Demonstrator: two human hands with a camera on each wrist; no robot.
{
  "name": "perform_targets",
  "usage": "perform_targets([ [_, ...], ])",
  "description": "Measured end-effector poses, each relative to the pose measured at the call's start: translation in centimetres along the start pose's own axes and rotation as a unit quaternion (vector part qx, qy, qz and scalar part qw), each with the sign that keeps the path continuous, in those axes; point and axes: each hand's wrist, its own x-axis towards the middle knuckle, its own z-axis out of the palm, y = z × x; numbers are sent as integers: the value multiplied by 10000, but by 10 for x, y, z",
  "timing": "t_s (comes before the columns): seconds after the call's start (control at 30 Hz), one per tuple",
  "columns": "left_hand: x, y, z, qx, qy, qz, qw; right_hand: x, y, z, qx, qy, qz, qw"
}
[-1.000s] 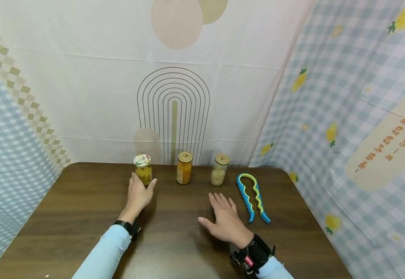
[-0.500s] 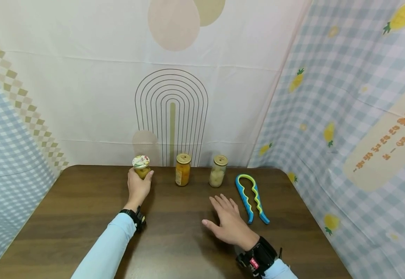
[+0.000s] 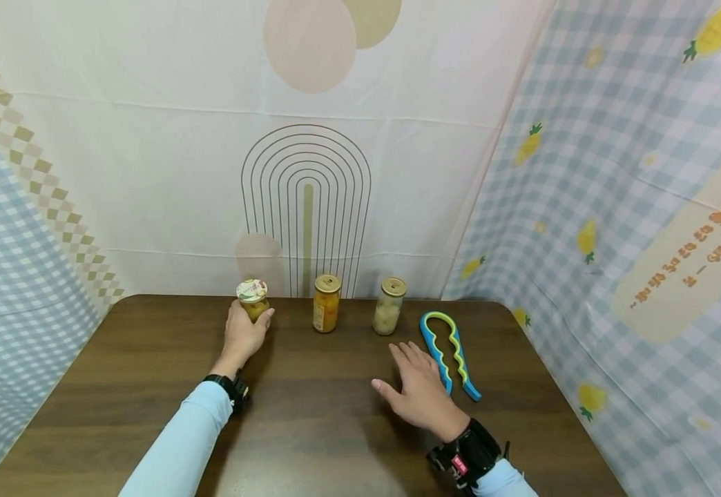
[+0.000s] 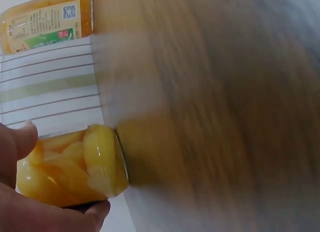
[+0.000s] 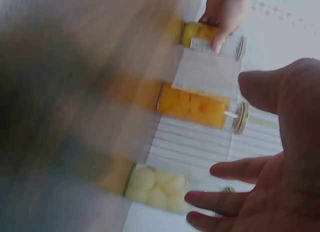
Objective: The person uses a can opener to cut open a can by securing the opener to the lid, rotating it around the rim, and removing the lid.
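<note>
Head view showed the left hand (image 3: 244, 336) wrapped around the printed-lid jar (image 3: 253, 299), fingers and thumb curled about its glass body while it stood upright on the brown table (image 3: 118, 386) near the far edge. The left wrist view confirmed that grasp: a thumb (image 4: 17, 142) lay on one side of the jar (image 4: 75, 164) and a fingertip on the other, with yellow fruit pieces visible through the glass.

Taking that jar as the landmark, the orange jar (image 3: 326, 303) with a gold lid stood near it on the right, upright and apart from it. Farther right of the held jar stood the pale jar (image 3: 389, 306), also gold-lidded and filled with whitish fruit. The three formed a row along the back of the table, in front of the white backdrop with its arch drawing (image 3: 306, 200).

Well to the right of the held jar, past the pale jar, lay the blue and green jar opener (image 3: 449, 352), flat on the wood. The right hand (image 3: 421, 390) held nothing: its fingers were spread and relaxed, palm down over the table, with the fingertips just beside the opener. Whether they touched it could not be told. The right wrist view showed the same loose fingers (image 5: 235, 169) with all three jars lined up beyond them, the picture partly blurred.
</note>
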Motion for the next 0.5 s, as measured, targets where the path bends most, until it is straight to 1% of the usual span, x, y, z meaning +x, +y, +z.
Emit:
perform_targets([
  [0.1,-1,-1,-4,81,-120,29,9999,5,8,-3,-95,142,326,9993],
  [0.2,-4,-2,-6,153,-222,87,9996,10,22,-7,-337,200,729,9966],
  [0.4,-11,-1,-8,272,-441,134,9986,16,57,-17,-763,-12,1536,9852],
  [0.5,-15,-1,-11,353,-496,170,9980,20,71,-20,-788,-76,1825,9800],
])
